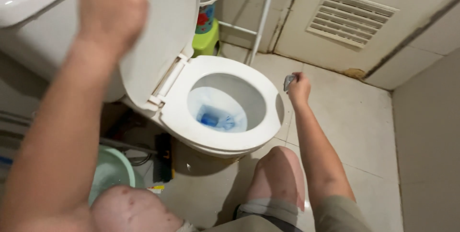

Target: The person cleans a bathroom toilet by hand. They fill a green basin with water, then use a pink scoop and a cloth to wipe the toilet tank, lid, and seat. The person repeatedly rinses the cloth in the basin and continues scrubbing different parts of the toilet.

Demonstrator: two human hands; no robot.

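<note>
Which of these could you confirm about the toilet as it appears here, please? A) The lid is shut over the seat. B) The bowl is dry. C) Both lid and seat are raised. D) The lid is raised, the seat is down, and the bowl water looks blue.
D: the lid stands raised, the seat lies down, and blue water shows in the bowl.

Bare floor (354,117) right of toilet (225,141); basin (112,169) crowds left

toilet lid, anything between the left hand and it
Nothing visible does. The left hand is raised right in front of the upright lid, at its upper part, with no object between them; motion blur hides whether the fingers actually touch it. The right hand is off beside the bowl, gripping a small grey thing.
</note>
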